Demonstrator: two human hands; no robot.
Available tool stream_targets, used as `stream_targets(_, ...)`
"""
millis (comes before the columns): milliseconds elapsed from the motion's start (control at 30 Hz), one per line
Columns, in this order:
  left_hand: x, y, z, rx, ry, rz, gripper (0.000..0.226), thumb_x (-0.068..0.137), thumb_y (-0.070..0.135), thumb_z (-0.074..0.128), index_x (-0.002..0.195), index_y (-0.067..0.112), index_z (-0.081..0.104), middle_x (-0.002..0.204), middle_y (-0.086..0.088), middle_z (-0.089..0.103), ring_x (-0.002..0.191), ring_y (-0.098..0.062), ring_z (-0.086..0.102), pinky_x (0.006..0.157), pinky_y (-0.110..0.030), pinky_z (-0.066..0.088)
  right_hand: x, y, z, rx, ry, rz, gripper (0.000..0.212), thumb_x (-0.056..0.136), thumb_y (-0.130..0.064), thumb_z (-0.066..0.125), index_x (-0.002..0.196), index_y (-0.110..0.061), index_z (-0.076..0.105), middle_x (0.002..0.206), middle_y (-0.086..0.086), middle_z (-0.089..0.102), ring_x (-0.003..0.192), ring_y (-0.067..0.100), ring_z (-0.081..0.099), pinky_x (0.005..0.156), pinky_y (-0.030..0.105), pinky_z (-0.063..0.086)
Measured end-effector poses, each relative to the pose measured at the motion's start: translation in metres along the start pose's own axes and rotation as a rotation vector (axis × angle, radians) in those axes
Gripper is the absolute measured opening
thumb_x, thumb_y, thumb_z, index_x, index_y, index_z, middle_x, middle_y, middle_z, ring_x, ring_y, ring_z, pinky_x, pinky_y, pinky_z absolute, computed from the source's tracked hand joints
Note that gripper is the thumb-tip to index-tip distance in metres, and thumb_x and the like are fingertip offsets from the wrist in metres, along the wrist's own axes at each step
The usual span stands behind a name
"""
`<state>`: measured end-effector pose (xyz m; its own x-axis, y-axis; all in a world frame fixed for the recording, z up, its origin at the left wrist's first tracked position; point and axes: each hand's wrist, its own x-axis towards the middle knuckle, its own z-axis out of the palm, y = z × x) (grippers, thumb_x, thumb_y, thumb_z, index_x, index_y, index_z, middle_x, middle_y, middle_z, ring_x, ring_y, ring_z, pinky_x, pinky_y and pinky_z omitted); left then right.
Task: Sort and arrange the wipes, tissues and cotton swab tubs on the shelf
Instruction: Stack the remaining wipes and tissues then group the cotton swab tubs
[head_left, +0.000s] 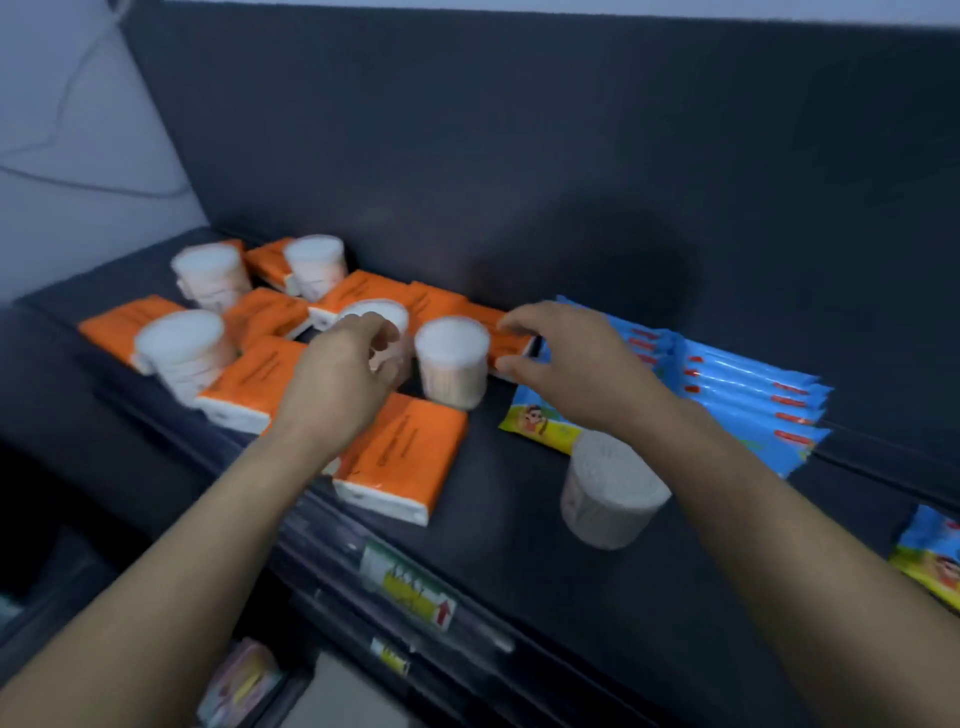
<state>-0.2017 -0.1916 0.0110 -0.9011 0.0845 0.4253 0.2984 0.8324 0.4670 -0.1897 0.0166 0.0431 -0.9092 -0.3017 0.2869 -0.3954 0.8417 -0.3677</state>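
Several orange tissue packs (402, 457) lie scattered on the dark shelf (519, 519), with several clear cotton swab tubs (452, 361) standing among them. My left hand (343, 374) curls around one tub (379, 312) at the middle; the blur hides how firm the grip is. My right hand (566, 358) pinches the end of an orange tissue pack (506, 340) beside the middle tub. Blue wipe packs (743, 400) are stacked on the right. One tub (608, 491) lies tilted near the front.
Another wipe pack (930, 556) sits at the far right edge. The shelf's front rail carries a price label (410, 587). Lower shelves with goods (244, 680) show below. A dark back panel (519, 156) closes the rear; a pale wall (78, 130) is at left.
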Motion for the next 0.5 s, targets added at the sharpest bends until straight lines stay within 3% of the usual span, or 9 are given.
stream_targets(233, -0.03, -0.072, -0.027, 0.091, -0.162, -0.371, 0.039, 0.082, 0.027, 0.068, 0.113, 0.005, 0.058, 0.113, -0.014, 0.063, 0.099, -0.03, 0.058, 0.085, -0.034, 0.043, 0.029, -0.053, 0.058, -0.039, -0.469, 0.0, 0.068, 0.08, -0.045, 0.068, 0.137, -0.017, 0.043, 0.136, 0.005, 0.049, 0.124, 0.022, 0.047, 0.096, 0.031, 0.04)
stream_targets(333, -0.03, -0.09, -0.032, 0.076, -0.253, -0.408, 0.051, 0.08, 0.04, 0.069, 0.115, 0.005, 0.057, 0.112, -0.012, 0.061, 0.102, -0.029, 0.057, 0.086, -0.035, 0.045, 0.033, -0.064, 0.072, -0.12, -0.564, 0.108, 0.076, 0.077, -0.051, 0.068, 0.137, -0.012, 0.04, 0.137, 0.006, 0.045, 0.126, 0.025, 0.045, 0.098, 0.034, 0.042)
stream_targets(500, -0.017, -0.097, -0.034, 0.092, -0.416, -0.369, 0.056, 0.075, 0.05, 0.07, 0.107, 0.006, 0.055, 0.109, -0.009, 0.054, 0.088, -0.022, 0.051, 0.074, -0.031, 0.041, 0.033, -0.077, 0.084, -0.19, -0.634, 0.381, 0.075, 0.074, -0.052, 0.072, 0.13, -0.01, 0.044, 0.127, 0.007, 0.055, 0.106, 0.021, 0.053, 0.086, 0.031, 0.046)
